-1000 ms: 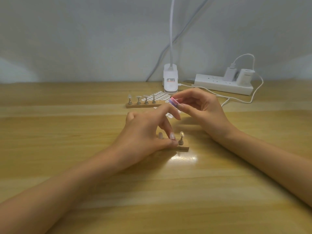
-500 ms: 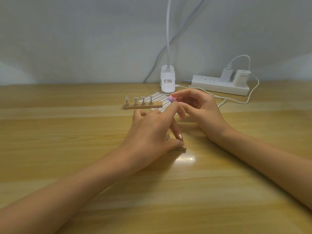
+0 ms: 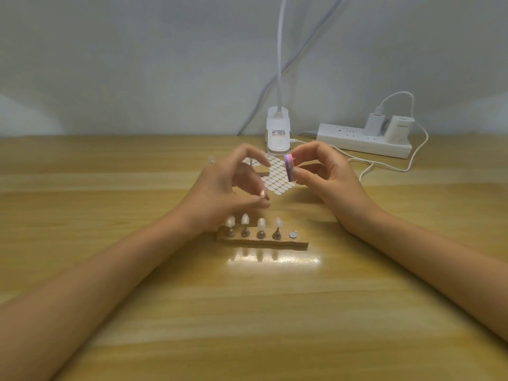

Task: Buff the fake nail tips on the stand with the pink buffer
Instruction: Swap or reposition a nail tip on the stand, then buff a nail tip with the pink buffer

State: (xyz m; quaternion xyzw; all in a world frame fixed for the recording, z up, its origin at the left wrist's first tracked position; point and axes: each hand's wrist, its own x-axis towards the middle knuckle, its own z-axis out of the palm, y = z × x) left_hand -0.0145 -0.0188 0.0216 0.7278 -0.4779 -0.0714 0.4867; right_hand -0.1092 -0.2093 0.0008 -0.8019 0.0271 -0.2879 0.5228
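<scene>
- Head view: the right hand [image 3: 332, 177] pinches the pink buffer [image 3: 289, 168] upright between thumb and fingertips, raised above the table [image 3: 110, 270].
- The left hand [image 3: 225, 188] hovers with thumb and fingers drawn close on a single nail tip on its peg [image 3: 71, 192]; the grip itself is blurred.
- Toward the table's near edge, the wooden stand [image 3: 264, 240] carries four nail tips [image 3: 260, 223] on pegs, with one bare disc [image 3: 294, 235] at its right end.
- A sticker sheet [image 3: 277, 177] lies behind the hands, toward the far edge.
</scene>
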